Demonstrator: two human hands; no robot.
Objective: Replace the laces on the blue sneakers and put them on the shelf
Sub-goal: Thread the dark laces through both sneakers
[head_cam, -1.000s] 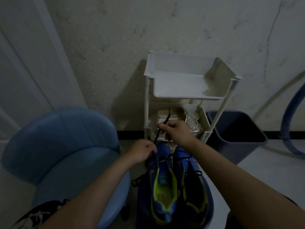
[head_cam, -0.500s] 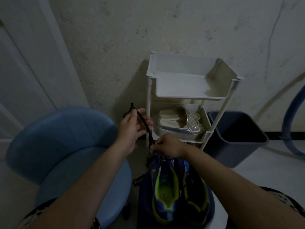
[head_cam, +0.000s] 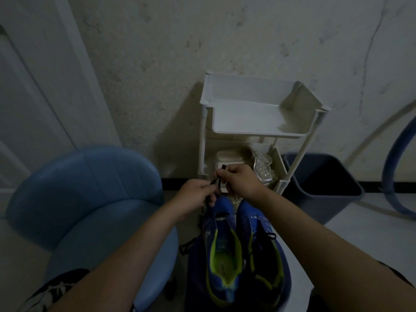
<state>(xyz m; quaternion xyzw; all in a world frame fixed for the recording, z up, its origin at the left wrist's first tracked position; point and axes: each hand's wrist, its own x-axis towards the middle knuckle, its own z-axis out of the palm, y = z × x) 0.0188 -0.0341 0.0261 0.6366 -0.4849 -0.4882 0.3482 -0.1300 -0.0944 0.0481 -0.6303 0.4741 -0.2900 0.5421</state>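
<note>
Two pale sandals [head_cam: 231,154] lie in the lower shelf tray [head_cam: 278,161].

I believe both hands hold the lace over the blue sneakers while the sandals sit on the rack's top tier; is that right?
Not quite: in the head view the sandals sit on the second tier of the rack; the rest stands.

The shelf [head_cam: 254,119] is open from above at its top tier; sandals [head_cam: 258,163] fill the lower one. A chair [head_cam: 90,188] crowds its left, a bin [head_cam: 324,183] its right. Sneakers [head_cam: 243,244], left hand [head_cam: 193,197] and right hand [head_cam: 243,181], pinching a lace [head_cam: 216,180], block the lower front.
</note>
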